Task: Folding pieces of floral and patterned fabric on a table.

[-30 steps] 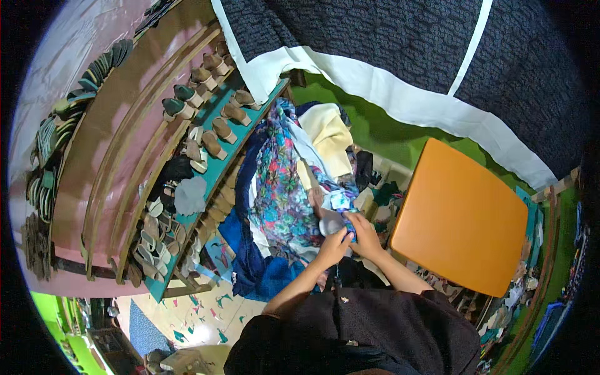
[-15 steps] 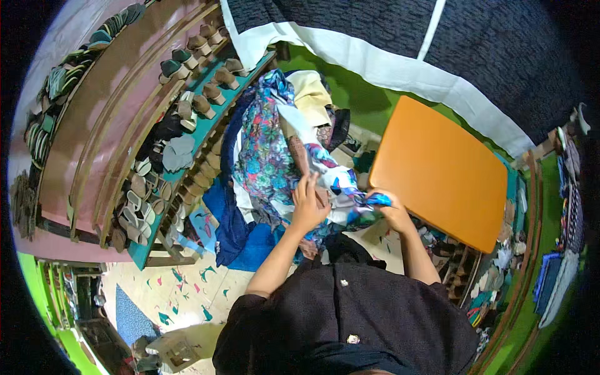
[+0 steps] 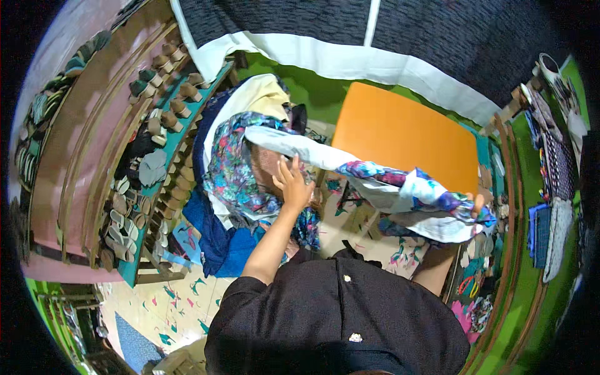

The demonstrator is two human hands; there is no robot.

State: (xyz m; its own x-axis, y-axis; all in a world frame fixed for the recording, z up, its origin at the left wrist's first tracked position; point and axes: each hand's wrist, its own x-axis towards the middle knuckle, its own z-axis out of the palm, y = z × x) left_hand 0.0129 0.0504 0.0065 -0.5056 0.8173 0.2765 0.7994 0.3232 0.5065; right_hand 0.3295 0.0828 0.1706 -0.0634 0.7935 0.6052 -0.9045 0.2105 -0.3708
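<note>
Head: left hand (image 3: 295, 185) splayed, right hand (image 3: 479, 205) outstretched

Floral cloth (image 3: 378, 172), partly white, stretched sideways

Just beyond the grip (image 3: 479, 206) and to its left stands an orange tabletop (image 3: 403, 134) with rounded corners. Farther beyond the grip runs a green wall (image 3: 317, 97), with a dark curtain (image 3: 450, 44) edged in white hanging in front of it. Well to the left of the grip, a rack with a teal shelf (image 3: 130, 270) stands before a pink wall (image 3: 75, 273). Right of the grip, a brown wooden rail (image 3: 516, 187) runs along more green wall. The pale floor (image 3: 134, 299), well left and nearer the body than the grip, is brightly lit and strewn with coloured scraps (image 3: 165, 339).
</note>
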